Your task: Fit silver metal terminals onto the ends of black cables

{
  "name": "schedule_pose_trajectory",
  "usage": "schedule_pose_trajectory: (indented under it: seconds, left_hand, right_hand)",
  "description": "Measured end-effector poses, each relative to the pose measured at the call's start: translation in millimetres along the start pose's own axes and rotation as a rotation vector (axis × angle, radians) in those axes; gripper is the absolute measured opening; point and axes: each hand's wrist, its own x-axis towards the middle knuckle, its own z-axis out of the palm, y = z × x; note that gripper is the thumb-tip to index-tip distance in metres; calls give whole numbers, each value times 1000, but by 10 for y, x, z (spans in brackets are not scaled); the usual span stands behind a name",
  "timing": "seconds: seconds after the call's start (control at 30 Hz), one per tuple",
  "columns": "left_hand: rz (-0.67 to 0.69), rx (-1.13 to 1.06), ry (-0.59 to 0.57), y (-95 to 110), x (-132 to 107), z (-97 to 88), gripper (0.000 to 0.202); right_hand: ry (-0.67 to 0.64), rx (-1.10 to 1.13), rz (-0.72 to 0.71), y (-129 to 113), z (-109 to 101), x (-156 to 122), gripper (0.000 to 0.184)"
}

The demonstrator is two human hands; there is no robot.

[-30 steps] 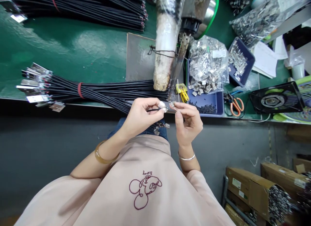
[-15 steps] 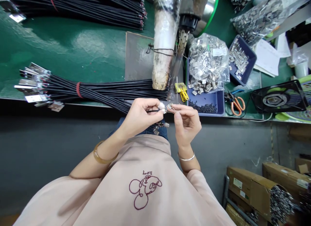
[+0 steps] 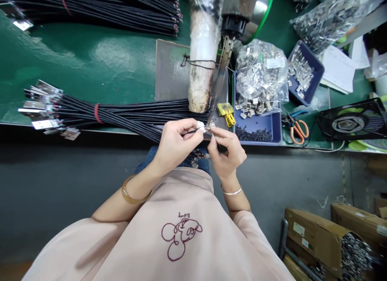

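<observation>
My left hand (image 3: 175, 144) is closed in a pinch on the end of a thin black cable (image 3: 189, 132), just in front of the bench edge. My right hand (image 3: 225, 150) is closed too, pinching a small metal shell (image 3: 209, 128) against that cable end. Both hands meet at the fingertips. A bundle of black cables (image 3: 121, 113) with a red band and metal connectors at its left end lies on the green bench beside my left hand. More connector ends (image 3: 199, 157) hang over my lap.
A blue tray (image 3: 273, 132) holds a plastic bag of metal shells (image 3: 260, 81) and small black parts. A wrapped white cylinder (image 3: 202, 63) and a metal tool stand behind my hands. Orange-handled scissors (image 3: 298, 130), a black fan (image 3: 350, 121), another cable bundle (image 3: 121, 11) and cardboard boxes (image 3: 326, 236) surround the spot.
My right hand has turned and drawn in towards the left, bringing the metal shell onto the cable end. The left hand has barely moved.
</observation>
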Motion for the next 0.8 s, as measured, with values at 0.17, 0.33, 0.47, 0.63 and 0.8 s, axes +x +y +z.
schedule_pose_trajectory:
  seconds: [0.17,0.33,0.47,0.63,0.8]
  left_hand:
    - [11,-2,20,9,20,28,14]
    - [50,-4,42,72,36,41,13]
    - [58,1,41,109,37,41,13]
    - [33,8,15,94,14,33,13]
    - [30,4,4,90,-7,19,12]
  right_hand:
    - [-17,-108,-98,17,-1,32,21]
    - [-18,-124,-129,34,-9,58,19]
    - [-43,-133,-148,18,-31,77,20]
    - [-57,-151,-182,10,-49,50,19]
    - [-57,-144,-176,-1,-65,34,16]
